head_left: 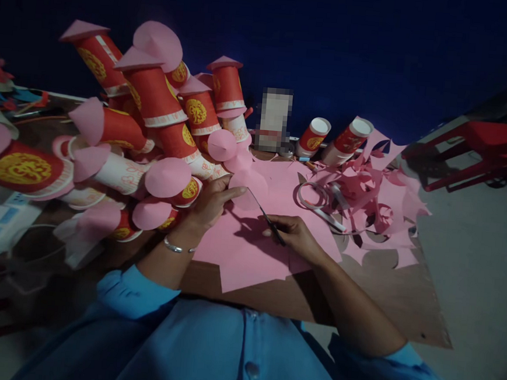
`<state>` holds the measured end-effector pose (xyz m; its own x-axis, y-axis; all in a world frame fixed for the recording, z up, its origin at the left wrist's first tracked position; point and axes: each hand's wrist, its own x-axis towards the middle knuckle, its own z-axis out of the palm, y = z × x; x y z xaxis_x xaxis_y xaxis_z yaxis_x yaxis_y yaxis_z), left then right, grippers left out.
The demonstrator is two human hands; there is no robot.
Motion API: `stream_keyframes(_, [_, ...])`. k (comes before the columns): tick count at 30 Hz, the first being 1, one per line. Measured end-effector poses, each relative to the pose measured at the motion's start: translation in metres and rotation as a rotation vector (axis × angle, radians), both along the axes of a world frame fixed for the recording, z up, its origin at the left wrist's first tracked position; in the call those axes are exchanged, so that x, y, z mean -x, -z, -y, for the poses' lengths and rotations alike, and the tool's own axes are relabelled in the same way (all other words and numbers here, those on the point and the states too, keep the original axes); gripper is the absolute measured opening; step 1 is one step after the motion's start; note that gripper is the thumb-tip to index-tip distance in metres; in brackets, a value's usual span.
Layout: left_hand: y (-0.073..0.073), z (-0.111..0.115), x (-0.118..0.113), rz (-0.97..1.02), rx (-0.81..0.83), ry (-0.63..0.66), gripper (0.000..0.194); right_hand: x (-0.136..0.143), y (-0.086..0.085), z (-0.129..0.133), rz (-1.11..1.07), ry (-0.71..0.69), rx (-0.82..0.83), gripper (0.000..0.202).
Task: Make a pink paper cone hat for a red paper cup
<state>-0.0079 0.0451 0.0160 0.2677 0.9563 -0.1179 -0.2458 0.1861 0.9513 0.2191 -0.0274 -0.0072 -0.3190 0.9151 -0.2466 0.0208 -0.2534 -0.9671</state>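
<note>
Between thumb and fingers, my left hand grips the edge of a round pink paper disc. My right hand is closed around dark-handled scissors, whose thin blade points up and left with its tip at the disc. Whether the blades are apart cannot be made out. Beneath both hands lie pink paper sheets, partly overlapping, on the wooden table. Just left of my left hand are paper cups with pink cone tops, the nearest being a red and gold cup.
A leaning pile of red and white paper cups with pink cones fills the left. Pink paper scraps and a tape roll lie right. Two cups stand at the back. A red stool is beyond the wooden table.
</note>
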Motion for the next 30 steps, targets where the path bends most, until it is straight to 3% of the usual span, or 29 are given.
stream_keyframes(9, [-0.004, 0.000, -0.005, 0.089, 0.027, -0.157, 0.034, 0.001, 0.001, -0.002, 0.086, 0.010, -0.091, 0.048])
stream_keyframes(15, [-0.005, 0.001, -0.011, 0.149, 0.021, -0.190, 0.040, -0.002, 0.011, -0.003, 0.544, 0.116, -0.318, 0.027])
stream_keyframes(19, [0.002, 0.003, -0.014, 0.150, 0.000, -0.184, 0.037, -0.003, 0.012, -0.006, 0.872, 0.151, -0.403, 0.028])
stream_keyframes(24, [0.012, 0.005, -0.015, 0.075, -0.005, -0.164, 0.034, -0.003, -0.008, -0.008, 1.129, 0.142, -0.476, 0.031])
stream_keyframes(30, [0.027, 0.001, -0.020, -0.076, 0.031, -0.143, 0.043, -0.016, -0.039, -0.004, 1.450, -0.126, -0.471, 0.036])
